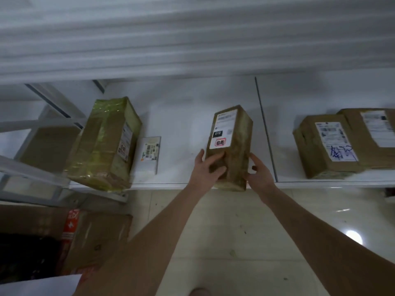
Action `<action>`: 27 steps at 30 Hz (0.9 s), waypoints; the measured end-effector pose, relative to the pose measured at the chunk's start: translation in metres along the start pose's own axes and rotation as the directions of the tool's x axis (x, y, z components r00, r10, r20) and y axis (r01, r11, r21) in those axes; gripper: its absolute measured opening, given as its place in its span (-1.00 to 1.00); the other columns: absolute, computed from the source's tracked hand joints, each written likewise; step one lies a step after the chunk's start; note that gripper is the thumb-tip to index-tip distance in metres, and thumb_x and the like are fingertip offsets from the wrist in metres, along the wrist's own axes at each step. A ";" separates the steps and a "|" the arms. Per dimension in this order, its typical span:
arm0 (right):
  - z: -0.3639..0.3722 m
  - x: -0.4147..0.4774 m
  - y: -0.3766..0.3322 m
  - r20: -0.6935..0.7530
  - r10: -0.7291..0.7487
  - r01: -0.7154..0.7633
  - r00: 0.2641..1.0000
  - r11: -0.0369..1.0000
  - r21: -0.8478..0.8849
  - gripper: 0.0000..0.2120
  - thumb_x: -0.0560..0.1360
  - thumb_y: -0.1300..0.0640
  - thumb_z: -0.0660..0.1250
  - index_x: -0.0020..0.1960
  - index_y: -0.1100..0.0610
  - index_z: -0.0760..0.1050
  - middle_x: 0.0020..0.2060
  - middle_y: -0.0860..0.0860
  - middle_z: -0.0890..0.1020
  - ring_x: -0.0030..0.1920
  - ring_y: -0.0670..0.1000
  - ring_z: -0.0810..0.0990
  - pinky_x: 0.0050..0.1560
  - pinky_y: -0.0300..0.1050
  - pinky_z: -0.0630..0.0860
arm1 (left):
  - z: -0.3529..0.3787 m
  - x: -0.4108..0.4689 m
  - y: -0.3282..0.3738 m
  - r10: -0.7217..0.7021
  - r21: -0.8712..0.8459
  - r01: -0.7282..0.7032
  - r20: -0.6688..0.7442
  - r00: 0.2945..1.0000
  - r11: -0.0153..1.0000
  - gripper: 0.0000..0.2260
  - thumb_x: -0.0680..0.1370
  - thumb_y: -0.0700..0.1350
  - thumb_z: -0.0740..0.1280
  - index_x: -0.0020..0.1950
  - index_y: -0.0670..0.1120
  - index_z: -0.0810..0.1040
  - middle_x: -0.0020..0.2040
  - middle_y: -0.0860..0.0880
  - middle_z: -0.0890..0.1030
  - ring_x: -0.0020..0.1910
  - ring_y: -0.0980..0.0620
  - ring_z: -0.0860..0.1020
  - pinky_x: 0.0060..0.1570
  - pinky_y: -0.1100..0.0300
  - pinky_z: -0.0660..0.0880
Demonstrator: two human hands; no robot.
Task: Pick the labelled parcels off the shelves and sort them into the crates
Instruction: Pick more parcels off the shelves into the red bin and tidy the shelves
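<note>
A white shelf (pixel 183 116) carries cardboard parcels above a tiled floor (pixel 224 221); the narrow labelled parcel (pixel 232 144) stands at its front edge, between a small white packet (pixel 148 154) and two boxes (pixel 327 146); the left grip (pixel 206 167) curls over its near face; the right grip (pixel 259 174) clasps its right side.
</note>
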State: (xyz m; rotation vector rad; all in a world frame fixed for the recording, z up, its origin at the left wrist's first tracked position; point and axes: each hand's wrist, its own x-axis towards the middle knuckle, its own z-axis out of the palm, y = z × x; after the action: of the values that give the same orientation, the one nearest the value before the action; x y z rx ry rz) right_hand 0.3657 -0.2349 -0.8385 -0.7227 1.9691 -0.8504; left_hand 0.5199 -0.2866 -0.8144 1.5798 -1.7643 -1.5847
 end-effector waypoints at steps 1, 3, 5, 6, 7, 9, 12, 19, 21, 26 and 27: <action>-0.006 -0.002 -0.002 -0.014 -0.017 0.017 1.000 1.000 0.002 -0.54 0.55 0.14 0.31 0.43 0.04 0.36 0.09 0.00 0.52 0.12 0.02 0.48 0.13 -0.09 0.43 | 0.007 0.000 0.003 -0.004 0.105 0.001 0.024 1.000 0.994 -0.46 0.53 -0.17 0.37 0.48 0.05 0.30 0.56 -0.06 -0.02 0.51 -0.02 0.12 0.40 0.19 0.20; -0.015 -0.005 -0.007 0.013 0.026 -0.027 1.000 0.996 0.080 -0.64 0.61 0.03 0.20 0.34 0.15 0.46 -0.03 -0.03 0.55 0.00 0.00 0.48 0.07 -0.07 0.41 | 0.020 -0.002 0.007 -0.060 0.218 0.054 0.022 0.998 0.974 -0.27 0.50 -0.14 0.41 0.56 0.03 0.09 0.57 -0.08 -0.02 0.49 -0.08 0.17 0.37 0.14 0.24; -0.022 -0.008 -0.007 0.069 0.077 -0.085 0.995 0.989 0.124 -0.60 0.60 -0.06 0.21 0.33 0.15 0.45 0.03 0.01 0.57 0.02 0.03 0.51 0.13 -0.01 0.45 | 0.029 0.000 0.009 -0.133 0.191 0.134 -0.019 0.991 0.972 -0.18 0.49 -0.11 0.42 0.58 -0.02 -0.04 0.56 -0.11 0.01 0.45 -0.12 0.27 0.36 0.05 0.29; -0.024 -0.007 -0.005 0.089 0.077 -0.086 0.993 0.990 0.109 -0.57 0.58 -0.07 0.25 0.36 0.13 0.41 0.08 0.03 0.57 0.06 0.04 0.53 0.15 0.00 0.46 | 0.031 0.001 0.009 -0.153 0.165 0.155 -0.026 0.988 0.974 -0.18 0.49 -0.08 0.42 0.58 -0.04 -0.05 0.55 -0.11 0.06 0.45 -0.13 0.29 0.36 0.03 0.31; -0.026 -0.008 -0.004 0.108 0.082 -0.092 0.991 0.991 0.099 -0.53 0.56 -0.06 0.29 0.40 0.11 0.36 0.12 0.06 0.57 0.08 0.06 0.55 0.17 0.02 0.50 | 0.034 0.003 0.009 -0.166 0.138 0.168 -0.025 0.986 0.976 -0.20 0.50 -0.05 0.42 0.58 -0.06 -0.02 0.53 -0.11 0.14 0.44 -0.13 0.29 0.37 0.01 0.31; -0.025 -0.010 -0.001 0.140 0.108 -0.127 0.984 0.983 0.134 -0.49 0.54 -0.01 0.32 0.44 0.09 0.30 0.13 0.11 0.58 0.09 0.12 0.59 0.15 0.09 0.55 | 0.037 0.004 0.007 -0.178 0.048 0.178 -0.003 0.984 0.983 -0.30 0.51 -0.02 0.41 0.55 -0.07 0.13 0.45 -0.09 0.34 0.40 -0.12 0.36 0.36 0.00 0.35; -0.022 -0.015 0.003 0.150 0.129 -0.153 0.980 0.974 0.165 -0.58 0.58 0.09 0.27 0.42 0.06 0.32 0.10 0.12 0.59 0.09 0.15 0.59 0.12 0.12 0.56 | 0.041 0.000 0.003 -0.201 -0.083 0.199 -0.014 0.979 0.976 -0.45 0.51 -0.06 0.41 0.44 -0.10 0.30 0.30 -0.06 0.49 0.25 -0.05 0.49 0.20 0.11 0.44; -0.037 -0.034 0.008 0.224 0.275 -0.308 0.935 0.943 0.126 -0.73 0.50 0.28 0.28 0.19 0.23 0.38 -0.02 0.10 0.56 -0.02 0.10 0.56 -0.05 0.00 0.55 | 0.045 -0.016 -0.004 -0.348 -0.158 0.346 0.013 0.937 0.925 -0.56 0.50 -0.06 0.41 0.30 -0.12 0.35 0.26 -0.14 0.51 0.14 -0.09 0.53 0.14 -0.02 0.53; -0.040 -0.036 0.010 0.236 0.269 -0.293 0.934 0.953 0.072 -0.60 0.46 0.31 0.30 0.28 0.28 0.38 0.05 0.13 0.58 0.02 0.12 0.57 0.04 0.06 0.57 | 0.046 -0.021 -0.002 -0.352 -0.172 0.354 0.042 0.935 0.919 -0.39 0.53 -0.03 0.38 0.50 -0.04 0.19 0.40 -0.11 0.40 0.27 -0.10 0.46 0.12 0.03 0.48; -0.039 -0.039 0.000 0.283 0.181 -0.235 0.942 0.957 0.171 -0.28 0.49 0.33 0.29 0.53 0.00 0.07 0.22 0.03 0.43 0.06 0.02 0.51 -0.16 -0.16 0.49 | 0.044 -0.023 0.003 -0.344 -0.196 0.358 0.103 0.933 0.913 -0.40 0.59 -0.05 0.29 0.55 0.14 0.07 0.45 -0.05 0.35 0.32 -0.09 0.42 0.11 -0.03 0.43; -0.038 -0.040 -0.001 0.307 0.158 -0.214 0.939 0.964 0.160 -0.34 0.49 0.34 0.28 0.50 -0.02 0.15 0.17 0.01 0.50 -0.02 -0.03 0.53 -0.24 -0.21 0.46 | 0.042 -0.025 0.003 -0.351 -0.216 0.370 0.123 0.928 0.904 -0.44 0.59 -0.08 0.27 0.53 0.16 0.13 0.38 -0.05 0.44 0.26 -0.08 0.47 0.04 -0.02 0.46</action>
State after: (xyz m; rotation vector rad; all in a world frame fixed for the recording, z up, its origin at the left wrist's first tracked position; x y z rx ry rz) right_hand 0.3516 -0.1950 -0.8032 -0.5066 1.6368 -0.7573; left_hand 0.4940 -0.2444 -0.8157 1.8196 -1.3052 -1.9682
